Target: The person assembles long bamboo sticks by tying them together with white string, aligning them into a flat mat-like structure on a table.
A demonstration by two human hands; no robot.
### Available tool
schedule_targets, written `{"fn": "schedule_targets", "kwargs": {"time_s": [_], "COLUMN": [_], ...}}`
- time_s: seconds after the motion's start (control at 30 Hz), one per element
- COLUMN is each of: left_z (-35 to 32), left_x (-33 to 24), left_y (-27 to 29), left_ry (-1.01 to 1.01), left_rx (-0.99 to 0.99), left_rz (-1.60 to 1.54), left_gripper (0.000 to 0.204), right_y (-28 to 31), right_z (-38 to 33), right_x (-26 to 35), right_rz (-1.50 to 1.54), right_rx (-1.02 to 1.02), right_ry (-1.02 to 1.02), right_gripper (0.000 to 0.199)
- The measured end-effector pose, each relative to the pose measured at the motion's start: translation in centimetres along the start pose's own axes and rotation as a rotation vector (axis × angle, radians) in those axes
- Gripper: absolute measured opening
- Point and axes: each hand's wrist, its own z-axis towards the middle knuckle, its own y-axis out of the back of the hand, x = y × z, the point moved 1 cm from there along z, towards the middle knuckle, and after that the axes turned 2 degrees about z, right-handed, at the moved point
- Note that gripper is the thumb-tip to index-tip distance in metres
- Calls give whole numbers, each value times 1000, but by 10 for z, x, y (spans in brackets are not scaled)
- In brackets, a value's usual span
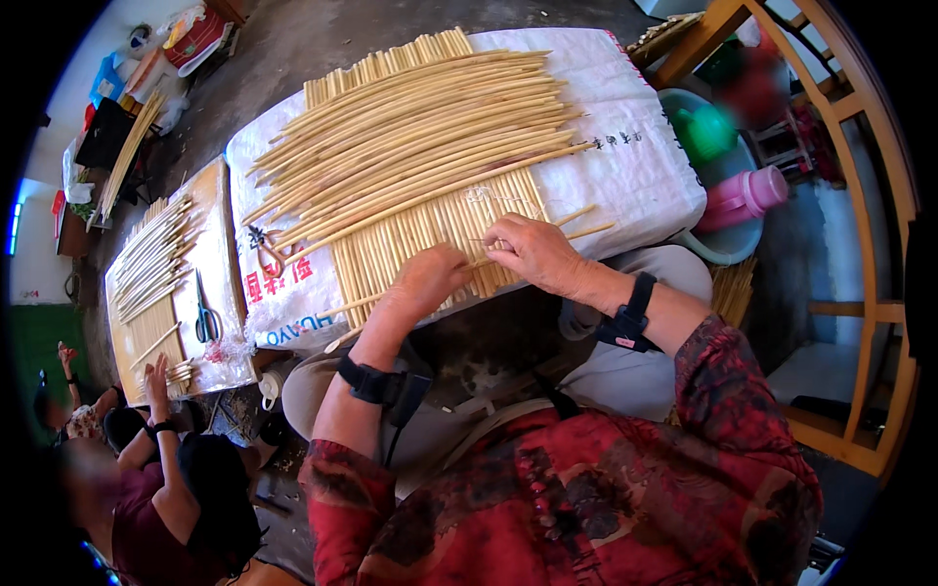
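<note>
- Head view: our left hand (427,281) presses flat on the mat of pale bamboo sticks (430,244).
- Our right hand (532,252) pinches one thin pale stick (582,232), its long axis running rightward.

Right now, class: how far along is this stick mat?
Done: a row of upright sticks lies under crossing sticks on the white sack. In hand: left hand and right hand work a stick at the near edge. Left: loose sticks lie unused.

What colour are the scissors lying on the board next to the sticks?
The scissors have green handles, seen best in the head view, near the other person's hand.
</note>
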Motion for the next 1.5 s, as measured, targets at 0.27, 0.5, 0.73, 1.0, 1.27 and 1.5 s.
{"fn": "schedule_targets", "kwargs": {"time_s": [0.27, 0.5, 0.73, 1.0, 1.27, 1.5], "left_z": [-7, -8, -5, -8, -38, -49], "left_x": [4, 13, 17, 14, 0, -18], "left_y": [2, 14, 12, 16, -3, -36], "left_ry": [-43, 90, -44, -49, -28, 119], "left_rx": [-135, -107, -151, -68, -303, -375], "left_rz": [25, -84, 111, 105, 251, 445], "left_gripper": [18, 19, 15, 15, 41, 64], "right_y": [-18, -15, -5, 3, 6, -8], "right_z": [-5, 3, 23, 27, 27, 20], "right_x": [-12, -15, -15, -28, -31, -16], "right_rz": [-106, -275, -367, -271, -200, -124], "right_rx": [-28, 7, -26, 337, 284, 41], "right_ry": [111, 255, 351, 105, 42, 121], "right_gripper": [19, 17, 14, 18, 25, 21]}}
